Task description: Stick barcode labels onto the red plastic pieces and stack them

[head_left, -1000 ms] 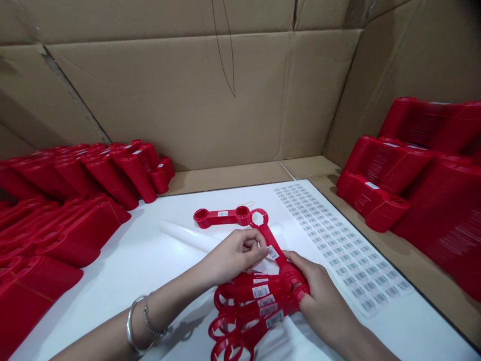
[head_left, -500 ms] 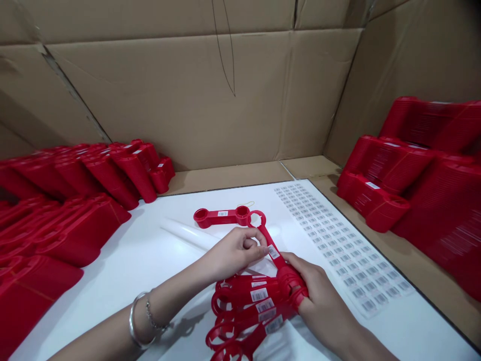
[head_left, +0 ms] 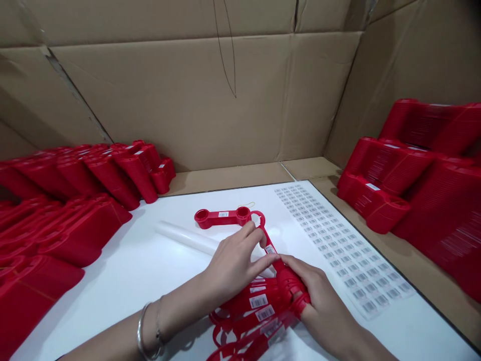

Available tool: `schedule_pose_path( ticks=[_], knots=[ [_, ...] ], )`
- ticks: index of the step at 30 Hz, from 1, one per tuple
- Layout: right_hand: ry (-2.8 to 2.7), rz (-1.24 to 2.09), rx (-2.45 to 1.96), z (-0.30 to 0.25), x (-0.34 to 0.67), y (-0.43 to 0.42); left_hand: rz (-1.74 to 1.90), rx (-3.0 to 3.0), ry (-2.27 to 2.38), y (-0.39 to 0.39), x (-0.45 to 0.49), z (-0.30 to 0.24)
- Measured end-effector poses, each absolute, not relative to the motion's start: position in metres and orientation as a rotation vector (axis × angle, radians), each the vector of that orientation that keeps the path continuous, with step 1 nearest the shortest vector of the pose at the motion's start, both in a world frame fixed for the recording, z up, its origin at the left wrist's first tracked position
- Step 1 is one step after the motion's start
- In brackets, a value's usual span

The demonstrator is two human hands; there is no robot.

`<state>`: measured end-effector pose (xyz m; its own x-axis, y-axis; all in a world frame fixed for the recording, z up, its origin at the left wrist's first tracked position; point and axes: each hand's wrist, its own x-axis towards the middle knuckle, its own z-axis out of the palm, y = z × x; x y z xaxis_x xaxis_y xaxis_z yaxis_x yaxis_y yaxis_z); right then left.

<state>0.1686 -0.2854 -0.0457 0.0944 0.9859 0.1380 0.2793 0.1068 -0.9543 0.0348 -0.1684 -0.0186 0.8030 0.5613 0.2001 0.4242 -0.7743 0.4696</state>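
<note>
The right hand [head_left: 323, 306] grips a fanned stack of red plastic spanners [head_left: 255, 306] at one end — they look light and stiff, best held by the shank — while the left hand [head_left: 233, 265] pinches narrowly on the top one.

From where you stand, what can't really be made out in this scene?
The barcode sheet: too small to read in the head view.
The stacked red plastic pieces: lower ends cut off by the bottom edge, middle hidden by the left hand and right hand.
The red stacks: cut off by the right edge.
</note>
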Motion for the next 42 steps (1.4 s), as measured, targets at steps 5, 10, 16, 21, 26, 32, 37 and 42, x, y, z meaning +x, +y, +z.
schedule_pose_path(
  ticks=[5, 10, 16, 21, 26, 32, 37, 42],
  knots=[
    [-1.434, 0.856, -1.376, -0.046, 0.169, -0.285, 0.789, 2.505, 0.758, -0.162, 0.034, -0.025],
    [-1.438, 0.881, -1.342, -0.046, 0.168, -0.285, 0.779, 2.350, 0.760, -0.150, 0.033, -0.021],
    [-1.408, 0.861, -1.361, -0.049, 0.169, -0.285, 0.902, 2.291, 0.733, -0.151, 0.028, -0.018],
    [-1.433, 0.825, -1.350, -0.052, 0.166, -0.287, 0.949, 2.210, 0.738, -0.159, 0.009, -0.022],
    [-1.498, 0.686, -1.318, -0.060, 0.161, -0.295, 0.846, 2.396, 0.634, -0.169, -0.020, -0.027],
    [-1.769, 0.206, -1.313, -0.075, 0.160, -0.310, 0.286, 2.554, 0.335, -0.185, -0.043, -0.018],
    [-1.853, 0.003, -1.342, -0.074, 0.156, -0.317, -0.042, 2.544, 0.393, -0.204, -0.053, -0.001],
    [-1.816, -0.006, -1.348, -0.072, 0.152, -0.317, -0.038, 2.608, 0.481, -0.223, -0.055, 0.011]
  ],
)
